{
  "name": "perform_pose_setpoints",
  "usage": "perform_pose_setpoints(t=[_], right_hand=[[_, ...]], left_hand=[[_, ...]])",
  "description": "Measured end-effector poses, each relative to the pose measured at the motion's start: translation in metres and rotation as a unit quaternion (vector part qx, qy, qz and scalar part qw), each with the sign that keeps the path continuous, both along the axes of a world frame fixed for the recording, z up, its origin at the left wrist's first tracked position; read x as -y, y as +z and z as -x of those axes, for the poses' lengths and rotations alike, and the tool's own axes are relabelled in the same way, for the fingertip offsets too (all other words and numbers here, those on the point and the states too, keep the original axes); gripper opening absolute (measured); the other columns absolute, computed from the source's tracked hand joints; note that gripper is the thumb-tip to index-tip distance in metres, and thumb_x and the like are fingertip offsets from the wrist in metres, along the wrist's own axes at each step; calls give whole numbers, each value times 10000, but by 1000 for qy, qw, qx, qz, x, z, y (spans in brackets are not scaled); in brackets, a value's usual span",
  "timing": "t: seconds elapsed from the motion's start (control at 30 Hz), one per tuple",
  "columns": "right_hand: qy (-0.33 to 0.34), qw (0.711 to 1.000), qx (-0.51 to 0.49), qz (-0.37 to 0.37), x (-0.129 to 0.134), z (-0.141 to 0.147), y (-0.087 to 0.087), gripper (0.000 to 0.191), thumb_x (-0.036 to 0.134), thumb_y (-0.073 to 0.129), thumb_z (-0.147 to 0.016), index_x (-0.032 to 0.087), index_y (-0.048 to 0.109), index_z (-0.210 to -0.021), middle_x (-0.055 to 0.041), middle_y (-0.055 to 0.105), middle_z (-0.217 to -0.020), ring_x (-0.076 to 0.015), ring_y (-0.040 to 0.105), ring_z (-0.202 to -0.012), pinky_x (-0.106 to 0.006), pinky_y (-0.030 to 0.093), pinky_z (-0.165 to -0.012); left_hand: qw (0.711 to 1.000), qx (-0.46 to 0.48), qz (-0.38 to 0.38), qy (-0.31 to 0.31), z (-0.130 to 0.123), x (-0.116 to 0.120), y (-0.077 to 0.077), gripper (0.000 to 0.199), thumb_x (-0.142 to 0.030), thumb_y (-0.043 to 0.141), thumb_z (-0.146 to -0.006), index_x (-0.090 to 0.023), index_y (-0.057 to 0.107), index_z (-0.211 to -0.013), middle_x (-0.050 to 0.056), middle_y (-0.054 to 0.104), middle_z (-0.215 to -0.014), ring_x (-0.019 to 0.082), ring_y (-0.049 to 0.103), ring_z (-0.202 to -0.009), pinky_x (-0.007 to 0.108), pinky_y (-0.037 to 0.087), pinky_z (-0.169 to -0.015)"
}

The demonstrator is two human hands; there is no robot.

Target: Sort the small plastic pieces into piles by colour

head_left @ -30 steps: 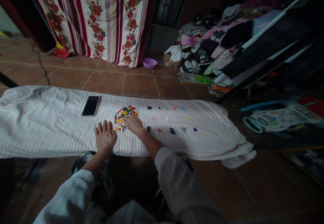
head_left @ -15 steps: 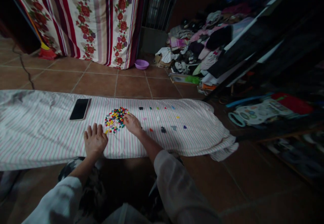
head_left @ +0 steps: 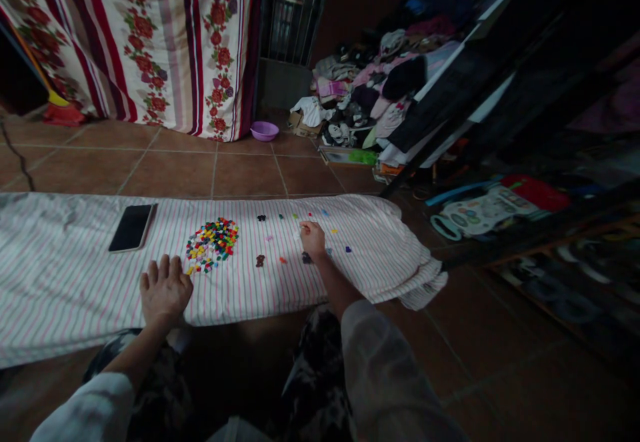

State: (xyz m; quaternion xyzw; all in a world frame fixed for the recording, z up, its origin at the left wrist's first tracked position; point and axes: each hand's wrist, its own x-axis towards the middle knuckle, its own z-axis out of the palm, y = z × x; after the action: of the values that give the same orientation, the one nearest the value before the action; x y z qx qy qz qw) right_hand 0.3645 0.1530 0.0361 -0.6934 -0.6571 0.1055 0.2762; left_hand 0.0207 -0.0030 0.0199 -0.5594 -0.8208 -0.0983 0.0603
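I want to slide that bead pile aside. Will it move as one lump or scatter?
Probably scatter: the bead pile is many tiny loose pieces, with strays already at its edge. They look light and may snag on the wrinkled striped cloth. A push would likely spread them, not shift them together.

1. A dark phone [head_left: 131, 227] lies face up on the striped cloth [head_left: 60, 269], left of centre.
2. A floral curtain [head_left: 150, 35] hangs beyond the tiled floor [head_left: 170, 172].
3. A purple bowl [head_left: 265, 131] sits beside a heap of clothes [head_left: 370, 95].
4. A toy board [head_left: 480, 212] lies at right.
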Motion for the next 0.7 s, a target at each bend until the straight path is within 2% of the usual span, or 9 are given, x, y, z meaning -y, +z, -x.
perform_pose_setpoints(t=[0.13,0.27,0.53,0.7], right_hand=[[-40,998,39,23,-3,-37,1,363,75,416,-810,145,713,-1004,-94,710,-1019,-170,612,-1003,-243,431,-918],[-78,990,83,77,-6,-59,0,348,83,447,-810,171,727,-997,-80,720,-987,-168,633,-942,-229,439,-855],[-71,985,112,112,-15,-62,-7,360,61,519,-766,188,732,-1028,-89,727,-930,-173,659,-879,-215,444,-787],[-61,983,123,120,-16,-58,-11,396,50,490,-780,144,708,-1096,-114,709,-1024,-169,648,-932,-208,444,-808]], left_hand=[[1000,-1,2,1,-1,0,1,543,-303,289,-892,-111,468,-1367,148,441,-1462,346,315,-1384,504,258,-1117],[1000,1,-5,3,-2,0,2,534,-296,305,-887,-122,475,-1362,143,446,-1460,335,317,-1386,502,256,-1121],[1000,11,2,7,-2,-1,2,537,-283,329,-872,-131,477,-1366,135,442,-1467,326,300,-1403,489,252,-1124],[1000,14,7,10,-3,-1,5,540,-288,319,-879,-120,481,-1366,141,437,-1470,333,303,-1402,489,247,-1128]])
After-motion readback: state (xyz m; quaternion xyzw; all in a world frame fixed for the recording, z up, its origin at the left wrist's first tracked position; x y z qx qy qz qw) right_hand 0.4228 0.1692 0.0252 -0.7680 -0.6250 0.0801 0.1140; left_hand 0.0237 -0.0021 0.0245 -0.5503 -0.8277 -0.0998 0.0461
